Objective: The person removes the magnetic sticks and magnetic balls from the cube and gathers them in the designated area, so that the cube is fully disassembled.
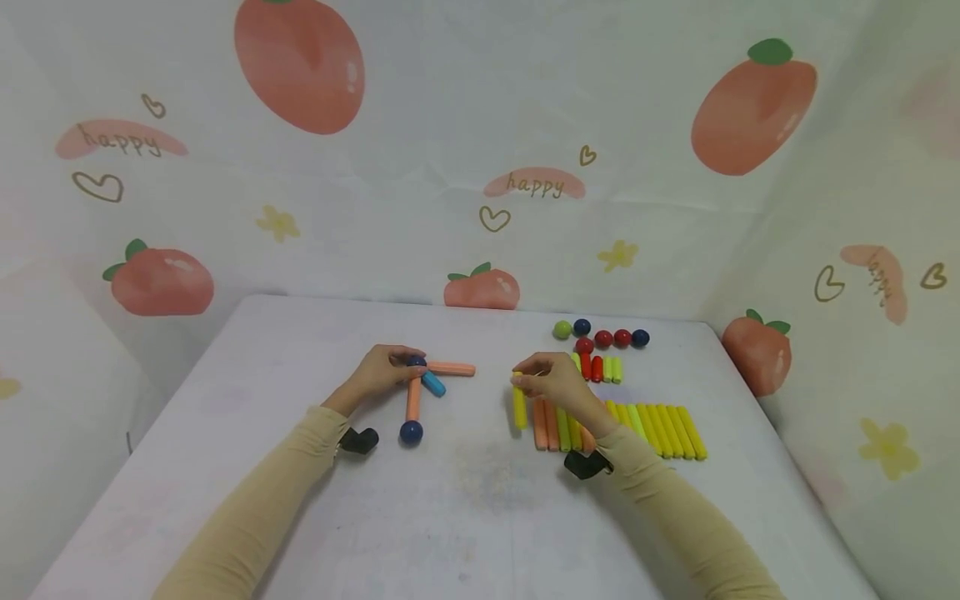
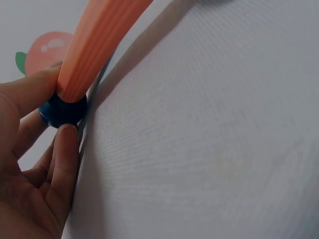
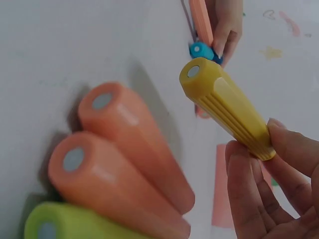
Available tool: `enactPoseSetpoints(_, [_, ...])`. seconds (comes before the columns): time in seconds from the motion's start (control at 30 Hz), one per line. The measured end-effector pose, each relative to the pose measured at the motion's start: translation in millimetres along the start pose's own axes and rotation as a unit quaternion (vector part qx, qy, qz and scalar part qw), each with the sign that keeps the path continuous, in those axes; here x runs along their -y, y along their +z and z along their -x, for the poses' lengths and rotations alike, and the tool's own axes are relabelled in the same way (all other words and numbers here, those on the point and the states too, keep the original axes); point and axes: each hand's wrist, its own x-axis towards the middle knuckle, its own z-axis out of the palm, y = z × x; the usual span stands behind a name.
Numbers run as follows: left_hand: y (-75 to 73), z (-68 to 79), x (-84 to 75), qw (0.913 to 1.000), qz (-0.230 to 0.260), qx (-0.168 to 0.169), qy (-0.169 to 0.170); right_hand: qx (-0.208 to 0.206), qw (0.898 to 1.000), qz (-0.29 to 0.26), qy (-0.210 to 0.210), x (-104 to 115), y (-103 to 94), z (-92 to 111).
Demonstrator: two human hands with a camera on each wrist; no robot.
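Note:
My left hand pinches a dark blue ball between thumb and fingers. From that ball, one orange magnetic rod runs toward the front to a second dark blue ball. Another orange rod points right, and a short light blue rod slants between the two. My right hand pinches a yellow magnetic rod by one end. Its free end, with a silvery disc, points away from the fingers. This rod is apart from the ball structure, just left of the rod row.
Under and beside the right forearm lies a row of yellow, orange and green rods. Behind them are short red rods and short yellow-green rods. Red balls, dark blue balls and a green ball sit near the back edge.

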Motion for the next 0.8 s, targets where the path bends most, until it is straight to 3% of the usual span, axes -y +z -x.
enactPoseSetpoints(0.8, [0.7,1.3,-1.0,1.0,0.007,0.001,-0.003,0.001,1.0,0.02,-0.002,-18.2,-9.8,3.8])
